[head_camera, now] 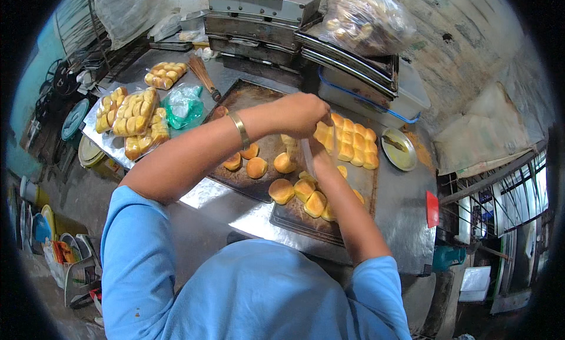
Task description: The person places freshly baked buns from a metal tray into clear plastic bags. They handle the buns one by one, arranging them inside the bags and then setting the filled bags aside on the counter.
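Note:
My left hand (pixel 306 112), with a metal bracelet on the wrist, is closed on the edge of a clear plastic bag (pixel 307 156) above the baking trays. The right forearm reaches up under it, and my right hand (pixel 317 152) is at the bag, its fingers mostly hidden. Loose golden buns (pixel 257 168) lie on the dark left tray (pixel 238 185). Below my right forearm, a cluster of joined buns (pixel 314 203) rests on the right tray (pixel 309 227). At that tray's far end sits a larger block of joined buns (pixel 353 139).
Bagged buns (pixel 134 112), a green-and-clear plastic bag (pixel 183 106) and a stick brush (pixel 204 77) lie at left. Stacked metal pans (pixel 256 31) and a plastic bin (pixel 410 90) stand behind. A round metal dish (pixel 399 150) is at right, near the red object (pixel 432 209) at the table edge.

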`<action>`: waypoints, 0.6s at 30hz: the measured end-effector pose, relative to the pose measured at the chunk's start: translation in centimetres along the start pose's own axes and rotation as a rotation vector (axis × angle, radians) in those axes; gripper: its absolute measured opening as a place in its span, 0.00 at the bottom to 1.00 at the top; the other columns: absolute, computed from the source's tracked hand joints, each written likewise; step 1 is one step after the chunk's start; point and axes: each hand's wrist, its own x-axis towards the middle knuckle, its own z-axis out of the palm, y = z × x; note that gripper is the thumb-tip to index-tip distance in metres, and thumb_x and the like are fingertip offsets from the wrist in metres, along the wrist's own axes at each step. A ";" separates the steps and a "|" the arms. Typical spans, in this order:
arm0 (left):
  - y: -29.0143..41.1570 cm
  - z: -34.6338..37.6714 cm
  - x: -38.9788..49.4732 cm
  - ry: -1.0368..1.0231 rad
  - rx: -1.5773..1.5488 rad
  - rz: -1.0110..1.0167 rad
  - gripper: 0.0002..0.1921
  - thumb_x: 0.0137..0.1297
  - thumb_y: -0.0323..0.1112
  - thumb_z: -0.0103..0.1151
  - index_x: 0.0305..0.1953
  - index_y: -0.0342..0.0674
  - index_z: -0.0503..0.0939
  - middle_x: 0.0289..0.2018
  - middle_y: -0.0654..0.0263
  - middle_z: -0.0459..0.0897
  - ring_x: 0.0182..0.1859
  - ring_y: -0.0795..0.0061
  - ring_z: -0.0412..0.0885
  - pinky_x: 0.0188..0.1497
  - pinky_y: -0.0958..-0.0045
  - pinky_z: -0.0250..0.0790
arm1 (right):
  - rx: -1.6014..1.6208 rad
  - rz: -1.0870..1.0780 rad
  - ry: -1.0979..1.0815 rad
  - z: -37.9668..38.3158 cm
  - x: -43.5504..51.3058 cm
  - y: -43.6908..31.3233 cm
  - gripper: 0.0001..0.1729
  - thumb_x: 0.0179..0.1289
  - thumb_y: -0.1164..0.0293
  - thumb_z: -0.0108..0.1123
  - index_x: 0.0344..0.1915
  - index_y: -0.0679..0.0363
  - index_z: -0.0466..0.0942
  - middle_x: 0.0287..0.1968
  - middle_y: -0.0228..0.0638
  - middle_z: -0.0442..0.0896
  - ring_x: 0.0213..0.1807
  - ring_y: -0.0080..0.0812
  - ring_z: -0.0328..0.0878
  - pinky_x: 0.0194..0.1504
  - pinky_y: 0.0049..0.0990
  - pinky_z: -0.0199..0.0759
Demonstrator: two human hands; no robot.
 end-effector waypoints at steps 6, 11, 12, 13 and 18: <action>-2.6 -2.7 0.4 -0.019 -0.071 -0.196 0.23 0.49 0.23 0.54 0.49 0.46 0.83 0.47 0.56 0.83 0.48 0.53 0.81 0.52 0.59 0.73 | 0.133 0.232 -0.202 -2.0 1.9 -2.3 0.22 0.62 0.72 0.57 0.57 0.57 0.75 0.50 0.45 0.80 0.49 0.41 0.79 0.50 0.33 0.72; -2.6 -5.6 -0.5 -0.097 -0.533 -0.344 0.22 0.55 0.21 0.54 0.52 0.42 0.82 0.51 0.62 0.82 0.38 0.69 0.83 0.34 0.70 0.78 | -0.275 0.031 -0.140 -10.4 0.3 -7.0 0.17 0.64 0.74 0.54 0.52 0.59 0.80 0.39 0.37 0.84 0.39 0.31 0.82 0.38 0.29 0.75; -2.5 -6.0 -0.6 -0.078 -0.544 -0.308 0.22 0.56 0.21 0.53 0.53 0.41 0.81 0.52 0.63 0.81 0.37 0.73 0.82 0.32 0.73 0.77 | -0.044 -0.049 -0.006 -11.7 -0.7 -7.3 0.15 0.65 0.74 0.54 0.51 0.60 0.81 0.38 0.35 0.84 0.40 0.30 0.82 0.39 0.28 0.75; -2.6 -6.3 -0.9 -0.057 -0.554 -0.280 0.22 0.57 0.21 0.52 0.54 0.41 0.80 0.53 0.64 0.80 0.36 0.76 0.80 0.29 0.77 0.76 | 0.189 -0.135 0.128 -12.7 -1.6 -7.6 0.13 0.67 0.75 0.54 0.49 0.60 0.81 0.38 0.34 0.85 0.42 0.30 0.82 0.40 0.27 0.75; -1.5 -7.5 -1.9 -0.055 -0.647 -0.288 0.24 0.58 0.17 0.47 0.56 0.39 0.79 0.55 0.65 0.78 0.41 0.76 0.80 0.32 0.76 0.77 | 0.495 0.186 0.310 -16.4 -8.0 -5.2 0.14 0.67 0.73 0.57 0.51 0.63 0.80 0.42 0.30 0.84 0.46 0.31 0.82 0.46 0.27 0.75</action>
